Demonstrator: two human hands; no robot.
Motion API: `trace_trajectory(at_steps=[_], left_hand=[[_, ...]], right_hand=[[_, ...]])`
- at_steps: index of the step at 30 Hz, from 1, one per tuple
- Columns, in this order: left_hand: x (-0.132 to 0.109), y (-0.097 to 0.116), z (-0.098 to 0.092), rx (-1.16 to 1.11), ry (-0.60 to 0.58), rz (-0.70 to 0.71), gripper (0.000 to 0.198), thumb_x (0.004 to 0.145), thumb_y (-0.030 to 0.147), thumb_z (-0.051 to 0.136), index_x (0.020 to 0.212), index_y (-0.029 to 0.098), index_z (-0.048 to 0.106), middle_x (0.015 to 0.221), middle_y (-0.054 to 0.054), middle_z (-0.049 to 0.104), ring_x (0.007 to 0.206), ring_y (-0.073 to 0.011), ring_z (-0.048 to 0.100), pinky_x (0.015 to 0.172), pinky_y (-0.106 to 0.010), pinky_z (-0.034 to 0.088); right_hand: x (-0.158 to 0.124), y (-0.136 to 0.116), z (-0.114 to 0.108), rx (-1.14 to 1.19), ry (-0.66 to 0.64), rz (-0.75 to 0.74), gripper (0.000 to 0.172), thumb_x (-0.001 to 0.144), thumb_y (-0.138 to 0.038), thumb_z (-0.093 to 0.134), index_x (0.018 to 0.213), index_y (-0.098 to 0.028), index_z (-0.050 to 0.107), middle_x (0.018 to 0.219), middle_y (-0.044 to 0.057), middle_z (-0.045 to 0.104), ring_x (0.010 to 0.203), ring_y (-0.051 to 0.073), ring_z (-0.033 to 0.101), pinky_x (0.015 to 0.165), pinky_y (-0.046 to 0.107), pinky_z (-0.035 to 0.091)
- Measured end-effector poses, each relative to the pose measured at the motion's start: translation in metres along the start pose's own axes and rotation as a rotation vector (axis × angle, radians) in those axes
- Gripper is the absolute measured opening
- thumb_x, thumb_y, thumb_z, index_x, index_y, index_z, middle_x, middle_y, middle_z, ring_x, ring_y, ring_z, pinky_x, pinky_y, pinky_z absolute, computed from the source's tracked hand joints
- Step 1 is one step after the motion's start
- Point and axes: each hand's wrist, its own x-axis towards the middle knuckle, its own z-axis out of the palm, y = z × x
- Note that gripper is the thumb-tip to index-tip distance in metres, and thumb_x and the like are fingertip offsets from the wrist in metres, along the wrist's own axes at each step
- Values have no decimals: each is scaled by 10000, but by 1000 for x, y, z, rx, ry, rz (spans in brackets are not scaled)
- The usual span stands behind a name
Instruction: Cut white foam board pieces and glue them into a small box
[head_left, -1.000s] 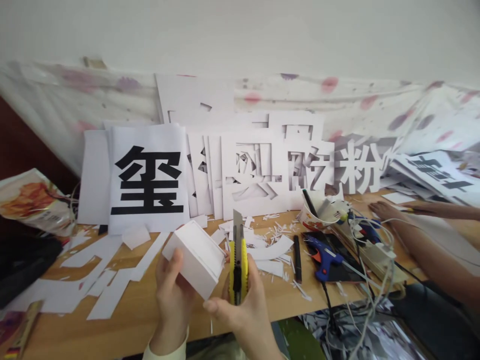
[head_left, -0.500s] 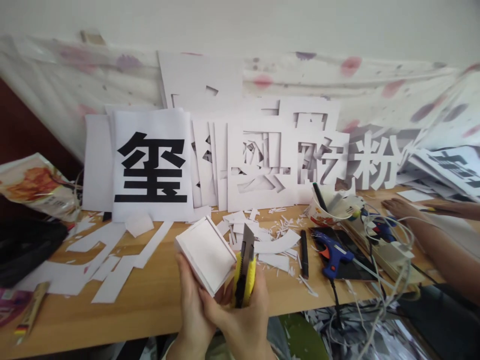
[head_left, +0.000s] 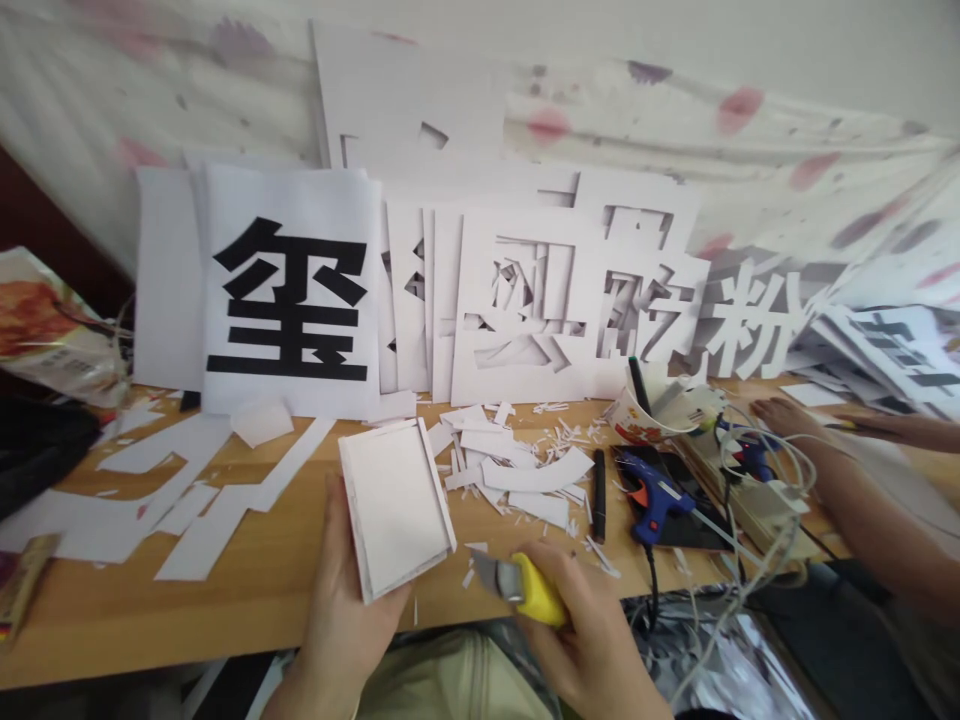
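My left hand holds a small white board box from below, its shallow rimmed face turned up toward the camera. To the right of the box, my right hand is wrapped round a yellow utility knife. The knife's blade is extended and points left, apart from the box. White paper scraps lie on the wooden table beyond both hands.
Sheets with cut-out characters and a printed black character lean at the back. A black marker, blue glue gun, paper cup and tangled cables lie right. Another person's arms reach in from the right.
My hands have moved apart. The knife has swung from upright beside the box to pointing left, farther right and lower. The box has turned more upright and shifted left. The camera view has tilted down.
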Motion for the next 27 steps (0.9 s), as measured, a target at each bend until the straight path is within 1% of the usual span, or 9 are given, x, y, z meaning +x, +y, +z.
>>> trace_trajectory(at_steps=[3,4,6,8,12,16,20,24,27], left_hand=[[-10,3,4,-51,47,-311,828,703,711,804,1412,322,631,1241,-74,781,1227,-372,686,948,-452,622],[-12,4,6,-65,76,-374,883,683,728,807,1430,298,617,1282,-86,765,1251,-389,670,959,-465,619],[-14,6,9,-80,129,-444,946,642,753,815,1436,280,611,1337,-91,741,1266,-409,657,956,-479,622],[-14,7,10,-84,136,-474,959,618,764,823,1427,292,615,1358,-75,731,1259,-408,660,938,-476,630],[-14,4,6,-76,69,-471,949,575,746,866,1370,271,663,1318,-94,747,1214,-417,675,818,-438,656],[-14,1,3,-96,28,-513,832,665,713,832,1325,227,694,1295,-123,749,1162,-406,695,711,-394,655],[-14,-2,1,-128,22,-539,832,666,713,831,1339,247,685,1250,-117,760,1063,-391,725,710,-416,654],[-15,-4,-1,-161,0,-542,794,622,674,884,1291,287,703,1182,-91,776,1009,-365,735,730,-413,646],[-16,0,7,-159,20,-585,705,680,707,816,1196,233,736,1008,-106,784,885,-340,742,688,-410,635]], right_hand=[[9,-4,4,-30,19,-60,624,997,-766,386,893,-210,649,620,-4,635,495,152,588,478,269,397],[11,-5,6,-47,38,-64,674,979,-801,357,828,-208,639,570,-15,593,459,141,549,458,273,360],[13,-4,9,-85,65,-71,684,984,-795,362,770,-204,631,535,-23,561,439,128,518,457,277,333],[12,-3,10,-90,59,-92,670,990,-777,395,775,-194,645,543,-22,568,447,119,520,469,272,332],[10,1,8,-81,31,-99,680,985,-781,402,731,-193,628,540,-24,541,443,112,500,469,271,315],[9,1,6,-104,51,-117,677,987,-776,405,702,-196,606,545,-12,542,454,122,516,473,272,328],[8,2,7,-117,49,-127,670,991,-769,406,711,-193,606,564,-2,577,458,124,537,469,272,335],[7,2,5,-122,41,-124,662,994,-757,419,709,-190,608,543,-13,546,439,116,492,456,271,324],[6,2,4,-115,41,-133,669,994,-762,408,700,-193,603,532,-22,514,439,115,472,461,269,318]])
